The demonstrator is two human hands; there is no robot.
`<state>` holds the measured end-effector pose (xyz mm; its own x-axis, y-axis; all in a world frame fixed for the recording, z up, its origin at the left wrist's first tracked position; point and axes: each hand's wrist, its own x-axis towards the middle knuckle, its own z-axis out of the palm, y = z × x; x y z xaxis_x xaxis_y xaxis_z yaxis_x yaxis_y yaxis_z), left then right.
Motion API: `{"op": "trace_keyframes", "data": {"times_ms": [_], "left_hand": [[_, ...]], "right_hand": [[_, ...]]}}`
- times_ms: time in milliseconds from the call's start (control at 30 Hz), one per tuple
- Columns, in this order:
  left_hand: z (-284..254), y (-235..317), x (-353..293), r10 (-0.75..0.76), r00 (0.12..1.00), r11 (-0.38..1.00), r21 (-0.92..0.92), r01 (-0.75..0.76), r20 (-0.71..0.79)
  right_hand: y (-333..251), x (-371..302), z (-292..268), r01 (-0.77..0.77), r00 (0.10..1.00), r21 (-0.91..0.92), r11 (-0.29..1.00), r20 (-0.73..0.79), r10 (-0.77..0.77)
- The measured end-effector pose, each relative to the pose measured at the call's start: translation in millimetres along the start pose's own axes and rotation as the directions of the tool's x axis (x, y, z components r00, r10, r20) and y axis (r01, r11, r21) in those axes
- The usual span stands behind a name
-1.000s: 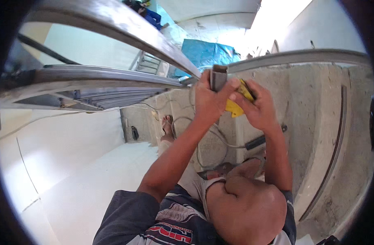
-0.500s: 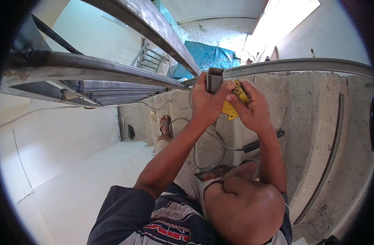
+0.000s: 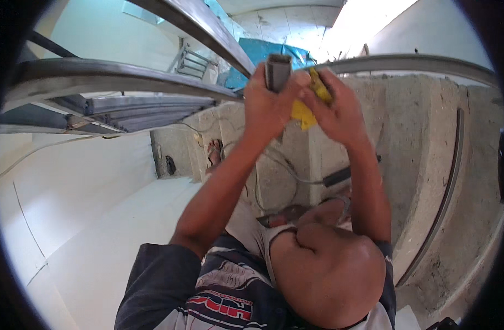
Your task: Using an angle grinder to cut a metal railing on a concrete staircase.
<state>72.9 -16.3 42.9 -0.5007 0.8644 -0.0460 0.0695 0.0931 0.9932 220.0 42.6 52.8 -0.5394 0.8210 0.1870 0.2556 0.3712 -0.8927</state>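
My left hand [image 3: 267, 107] is closed around a short grey square metal tube [image 3: 278, 74], its hollow end facing up. Closed on a yellow, angular flat piece [image 3: 303, 114] is my right hand [image 3: 340, 107]. Dark marks show on the yellow piece, and its exact kind is unclear. My thumbs come close together between tube and yellow piece, which sits right beside the tube. Both hands are raised in front of me, near the welded metal railing [image 3: 131, 80] on the left and a long metal bar [image 3: 406, 62] on the right.
Concrete steps [image 3: 367, 181] lie below my hands. A cable with a black handle [image 3: 336, 176] loops over them near my feet. A long thin metal strip [image 3: 449, 203] rests at the right. Blue sheeting [image 3: 257, 52] and a small metal ladder-like frame [image 3: 197, 61] are farther off.
Both hands, with the tube and the yellow piece, sit slightly higher in the picture. The whole scene has shifted a little upward as my view moved; the grips look the same.
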Motion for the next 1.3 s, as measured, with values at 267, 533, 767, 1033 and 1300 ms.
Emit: {"op": "trace_keyframes", "data": {"times_ms": [267, 533, 767, 1033, 1300], "left_hand": [[-29, -1, 14, 0.246, 0.952, 0.969, -0.023, -0.246, 0.181], [-60, 6, -47, 0.297, 0.954, 0.940, 0.188, -0.284, -0.044], [-52, -43, -2, 0.252, 0.967, 0.916, 0.332, -0.226, -0.036], [-47, -50, 40, -0.031, 0.996, 1.000, 0.002, 0.031, 0.084], [-41, -66, 45, -0.044, 0.999, 0.996, -0.079, 0.046, 0.032]], "right_hand": [[2, 52, -21, 0.229, 0.935, -0.208, 0.951, 0.318, -0.156], [-43, 77, -13, 0.171, 0.828, -0.559, 0.811, 0.528, 0.189], [5, 81, 11, 0.269, 0.855, -0.617, 0.740, 0.506, 0.110], [9, 81, 14, 0.281, 0.853, -0.621, 0.732, 0.511, 0.105], [74, 68, 26, 0.217, 0.936, -0.603, 0.768, 0.351, 0.011]]}}
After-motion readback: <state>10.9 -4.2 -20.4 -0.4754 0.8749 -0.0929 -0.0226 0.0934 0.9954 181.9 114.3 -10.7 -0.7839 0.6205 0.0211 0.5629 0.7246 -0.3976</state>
